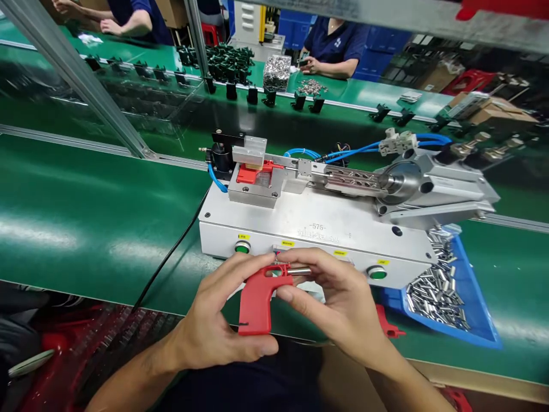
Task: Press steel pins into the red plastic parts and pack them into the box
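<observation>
The person holds a red plastic handle (257,303) shaped like a pistol grip, just in front of the grey press fixture (317,226) on the green bench. The left hand (218,326) is closed around the lower part of the handle, with the thumb below and the fingers on the top edge. The right hand (338,297) pinches a small metal tube (299,270) at the upper end of the handle — its fingers are closed on it, and the tube seems partly entered in the red part, though how deep cannot be seen.

Inside the fixture another red piece (253,173) sits in the nest at its left end. To the right of the fixture a blue tray (476,315) is full of loose metal tubes (433,286), so many pieces seem left to do. Judging from this, the tube is not yet seated fully — the handle is in the hands, not in the fixture. Behind the fixture, across the belt, other people work at their own places.
</observation>
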A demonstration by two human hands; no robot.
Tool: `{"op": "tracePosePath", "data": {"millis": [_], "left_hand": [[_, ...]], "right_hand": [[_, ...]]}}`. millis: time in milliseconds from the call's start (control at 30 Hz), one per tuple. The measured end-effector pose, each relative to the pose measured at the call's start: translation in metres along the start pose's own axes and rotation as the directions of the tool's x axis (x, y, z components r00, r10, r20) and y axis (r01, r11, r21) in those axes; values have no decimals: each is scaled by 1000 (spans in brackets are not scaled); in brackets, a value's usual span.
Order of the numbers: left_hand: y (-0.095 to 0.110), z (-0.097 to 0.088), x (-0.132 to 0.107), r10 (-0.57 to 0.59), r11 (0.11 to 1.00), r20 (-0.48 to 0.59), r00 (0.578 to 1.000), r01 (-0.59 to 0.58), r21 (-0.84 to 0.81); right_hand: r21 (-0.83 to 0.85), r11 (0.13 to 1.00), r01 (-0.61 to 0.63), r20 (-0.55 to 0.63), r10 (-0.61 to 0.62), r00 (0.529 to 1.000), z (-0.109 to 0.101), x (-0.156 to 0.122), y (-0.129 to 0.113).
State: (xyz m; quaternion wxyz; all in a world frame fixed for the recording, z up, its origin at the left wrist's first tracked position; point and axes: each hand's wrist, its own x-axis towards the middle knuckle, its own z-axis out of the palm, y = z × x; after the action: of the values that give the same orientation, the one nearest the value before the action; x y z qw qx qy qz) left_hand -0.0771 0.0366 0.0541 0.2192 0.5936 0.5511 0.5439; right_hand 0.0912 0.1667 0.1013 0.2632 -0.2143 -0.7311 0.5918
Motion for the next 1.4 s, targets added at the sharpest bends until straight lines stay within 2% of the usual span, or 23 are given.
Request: {"op": "tracePosePath", "data": {"millis": [167,367,533,667,900,967,1167,1400], "left_hand": [[7,-2,2,41,997,-8,999,-40,65],[15,0,1,193,946,-42,980,-174,274],[15,-1,2,208,956,-57,977,-190,224],[15,-1,3,202,962,-49,978,-189,198],[16,1,6,205,960,-33,978,-195,200],[14,1,5,190,967,-36,981,-181,181],[4,-1,4,50,999,-37,998,-51,-16],[1,-1,5,-45,989,-28,999,41,-144]], "right_hand": [[-27,1000,-16,-97,13,995,-1,-5,-3],[-69,998,-5,-159,-6,987,2,-4,-6],[81,995,-63,-72,69,995,-3,-3,-6],[141,988,-59,-30,64,997,-8,-5,-5],[-115,993,15,-168,-35,985,0,-8,-3],[-101,995,0,-147,-15,989,0,-8,-2],[114,990,-81,-6,82,997,-7,-5,-3],[104,985,-138,32,136,990,-10,-6,-2]]}}
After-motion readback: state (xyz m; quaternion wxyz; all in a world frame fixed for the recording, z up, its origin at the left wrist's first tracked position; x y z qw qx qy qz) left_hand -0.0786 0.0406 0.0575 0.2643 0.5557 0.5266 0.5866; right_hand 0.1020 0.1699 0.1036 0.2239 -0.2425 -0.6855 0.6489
